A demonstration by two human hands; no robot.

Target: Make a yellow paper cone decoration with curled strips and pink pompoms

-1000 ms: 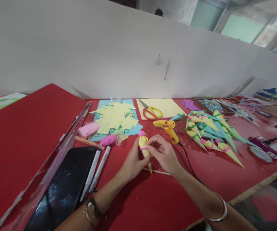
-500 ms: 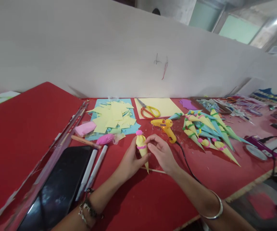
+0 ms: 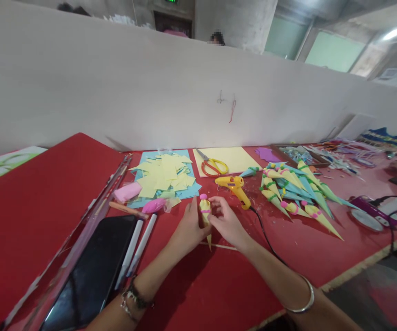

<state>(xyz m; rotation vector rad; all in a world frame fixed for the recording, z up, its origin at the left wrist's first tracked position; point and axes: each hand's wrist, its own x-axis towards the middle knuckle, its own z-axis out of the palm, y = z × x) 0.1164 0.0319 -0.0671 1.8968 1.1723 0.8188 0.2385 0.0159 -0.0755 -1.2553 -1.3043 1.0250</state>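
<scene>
A small yellow paper cone [image 3: 206,212] with a pink ball on top and a pink band round it points tip down above the red table. My left hand [image 3: 190,224] is closed round its left side, thumb across the front. My right hand [image 3: 226,221] has its curled fingers and thumb at the cone's right side, touching it. Behind the hands lies a yellow glue gun [image 3: 235,187] with a small orange light, its black cord running right. A thin pale stick [image 3: 221,247] lies on the table under the hands.
Finished cones [image 3: 293,186] are heaped at right. Cut paper pieces [image 3: 166,172] and scissors [image 3: 214,166] lie at the back. At left are a black phone [image 3: 93,271], white rods [image 3: 142,243] and pink clay packets [image 3: 154,205]. A white partition [image 3: 150,101] stands behind.
The view has tilted up slightly. My right hand has closed in on the cone, its thumb now against the front. My left hand still holds it.
</scene>
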